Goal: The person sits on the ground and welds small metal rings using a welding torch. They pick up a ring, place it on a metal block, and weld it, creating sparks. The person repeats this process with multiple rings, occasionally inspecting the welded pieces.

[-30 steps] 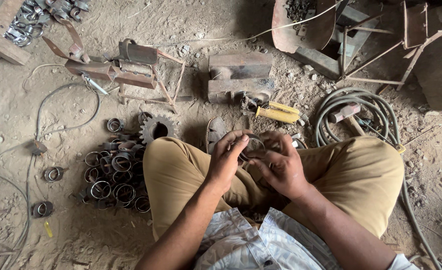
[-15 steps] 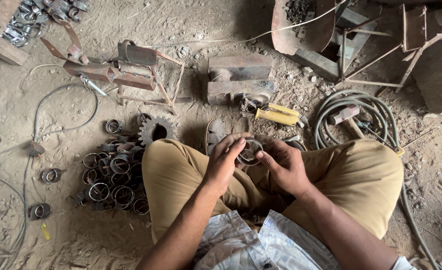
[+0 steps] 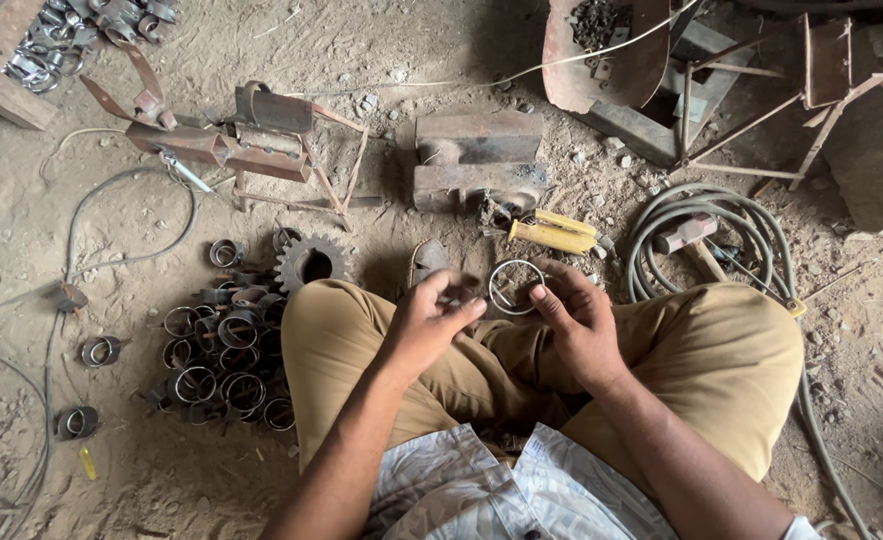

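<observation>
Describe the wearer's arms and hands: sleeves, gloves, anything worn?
Both forearms are bare as far as the frame shows. The left hand and right hand have no gloves; no watch, band or ring shows. The only clothing near the arms is a pale patterned shirt and tan trousers.

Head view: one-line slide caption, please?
Seated cross-legged on dirt, right hand holds a metal ring, left hand pinches a small part, ring pile beside.

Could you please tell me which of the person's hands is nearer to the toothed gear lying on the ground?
Left. The left hand is just right of the gear, above the left knee. The right hand is farther right, beyond the metal ring between the hands.
</observation>
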